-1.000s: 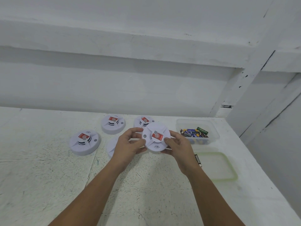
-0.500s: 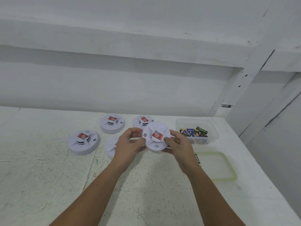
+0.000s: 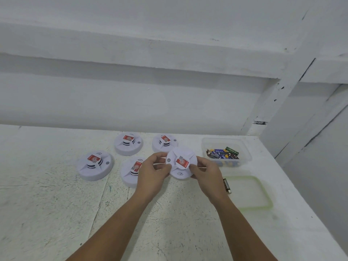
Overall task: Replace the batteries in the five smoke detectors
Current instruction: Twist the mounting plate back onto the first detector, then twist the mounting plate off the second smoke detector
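- Tabletop point(image 3: 47, 204), white, flat and flecked with dark scuffs, ran along a white wall and bore everything else.
- The leftmost smoke detector point(image 3: 94, 165), a round white plastic disc with a red label on its raised centre, sat face up, apart from the rest.
- The rear left smoke detector point(image 3: 128, 143), of the same make, sat nearer the wall.
- The front smoke detector point(image 3: 131, 172) lay nearer the person, its right part hidden behind the left hand.
- The left hand point(image 3: 152, 172) gripped the left rim of the held smoke detector, fingers curled over the edge and thumb on its face.
- The rear right smoke detector point(image 3: 163, 141) sat by the wall, its front edge covered by the held one.
- The held smoke detector point(image 3: 181, 162), white and round with a red label, was clasped between both hands with its face tilted toward the camera.
- The right hand point(image 3: 207, 178) gripped the right rim, thumb pressed beside the label and fingers curled behind.
- A loose dark cylindrical battery point(image 3: 227, 185) lay on the table just beside the right wrist, touching the lid's left edge.
- A clear rectangular plastic tub point(image 3: 244, 146) stood toward the right and held assorted batteries point(image 3: 222, 153), blue, green and dark.
- A translucent green-rimmed lid point(image 3: 267, 196) lay flat in front of the tub.
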A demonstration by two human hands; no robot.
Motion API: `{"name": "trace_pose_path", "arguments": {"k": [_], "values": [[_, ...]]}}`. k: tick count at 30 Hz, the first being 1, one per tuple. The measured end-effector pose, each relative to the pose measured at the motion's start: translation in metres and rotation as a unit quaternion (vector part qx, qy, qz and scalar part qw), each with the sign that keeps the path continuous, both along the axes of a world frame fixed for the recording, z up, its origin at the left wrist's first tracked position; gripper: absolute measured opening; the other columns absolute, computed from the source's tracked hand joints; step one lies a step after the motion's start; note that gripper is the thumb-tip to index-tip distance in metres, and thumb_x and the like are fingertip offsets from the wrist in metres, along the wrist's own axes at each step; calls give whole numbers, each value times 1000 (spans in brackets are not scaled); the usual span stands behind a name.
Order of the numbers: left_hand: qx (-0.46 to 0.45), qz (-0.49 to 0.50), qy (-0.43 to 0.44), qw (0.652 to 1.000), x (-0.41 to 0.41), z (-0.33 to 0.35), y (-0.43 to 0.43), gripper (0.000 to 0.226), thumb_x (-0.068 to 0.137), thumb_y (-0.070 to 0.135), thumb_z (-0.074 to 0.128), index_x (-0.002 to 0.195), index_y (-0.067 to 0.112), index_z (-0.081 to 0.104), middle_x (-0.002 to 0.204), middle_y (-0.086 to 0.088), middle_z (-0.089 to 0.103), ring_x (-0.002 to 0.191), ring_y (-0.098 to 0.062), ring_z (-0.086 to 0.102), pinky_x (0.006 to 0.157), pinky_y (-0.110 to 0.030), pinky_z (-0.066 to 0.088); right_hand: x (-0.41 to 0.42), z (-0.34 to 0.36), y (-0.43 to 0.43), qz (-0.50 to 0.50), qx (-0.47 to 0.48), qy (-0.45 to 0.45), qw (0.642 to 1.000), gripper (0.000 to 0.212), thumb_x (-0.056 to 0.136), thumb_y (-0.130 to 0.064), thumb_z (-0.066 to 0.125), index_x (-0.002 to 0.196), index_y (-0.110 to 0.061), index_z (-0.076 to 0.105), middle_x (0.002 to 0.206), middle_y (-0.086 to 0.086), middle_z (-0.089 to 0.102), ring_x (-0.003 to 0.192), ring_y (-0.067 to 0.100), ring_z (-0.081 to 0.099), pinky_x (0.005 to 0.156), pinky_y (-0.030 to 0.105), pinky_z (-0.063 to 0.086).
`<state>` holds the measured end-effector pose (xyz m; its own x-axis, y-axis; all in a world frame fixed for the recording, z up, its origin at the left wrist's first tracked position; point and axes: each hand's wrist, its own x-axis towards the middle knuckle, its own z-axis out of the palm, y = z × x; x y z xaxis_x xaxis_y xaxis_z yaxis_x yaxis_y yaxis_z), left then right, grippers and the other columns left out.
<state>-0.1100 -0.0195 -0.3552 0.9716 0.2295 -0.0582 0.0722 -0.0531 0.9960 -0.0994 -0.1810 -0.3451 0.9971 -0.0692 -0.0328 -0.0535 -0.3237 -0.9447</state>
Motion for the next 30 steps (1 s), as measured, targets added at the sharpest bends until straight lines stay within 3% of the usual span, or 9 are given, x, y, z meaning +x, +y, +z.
{"name": "trace_pose_path", "arguments": {"k": [2,4,7,12,17,25,28,30], "values": [[53,19,-4,998,-1,-5,-6,30,85,8,68,112,19,64,96,7,69,89,-10,66,78,-33,59,-1,-1,0,-5,-62,-13,998,19,88,-13,58,93,-25,71,88,-1,73,86,19,67,76,39,58],[98,39,-6,994,-3,-7,-13,31,86,8,67,115,18,62,94,10,67,89,-1,61,76,-20,53,-1,-2,0,-14,-134,-22,991,15,88,-12,57,94,-13,71,85,5,72,83,22,65,73,38,53],[129,49,0,990,-5,-9,-22,34,88,6,63,121,16,60,99,6,66,91,-5,60,75,-16,45,2,-4,1,-24,-214,-25,976,15,88,-13,57,89,-6,69,80,8,68,78,25,61,66,33,49],[176,37,21,983,-2,-11,-30,23,93,8,54,114,15,58,104,-3,67,89,-13,61,74,-22,43,12,-8,2,-34,-272,3,962,14,90,-18,58,80,-9,62,75,2,57,75,20,54,59,27,35],[224,16,13,974,-1,-16,-28,17,95,11,52,106,14,65,88,8,64,80,-4,57,67,-15,41,19,-8,3,-37,-321,59,945,40,92,-19,55,59,-16,33,61,-1,39,69,21,44,46,21,22],[229,-12,-8,973,-9,-3,-16,22,91,15,58,113,19,61,100,10,63,90,-4,59,67,-6,38,11,0,6,-37,-397,27,917,28,95,-10,45,69,-16,36,85,6,51,76,18,44,46,18,19],[237,13,-54,970,-18,2,0,25,89,14,62,113,18,63,100,9,65,85,-3,59,71,-12,45,0,9,17,-8,-437,-55,898,16,89,4,45,84,-12,47,88,9,52,83,22,43,55,24,23],[246,52,-73,965,-22,3,17,24,87,13,63,110,18,64,95,6,63,81,-3,57,71,-13,43,-1,12,29,5,-411,-102,906,18,85,8,46,93,-3,57,93,13,56,88,26,46,58,28,25]]}}
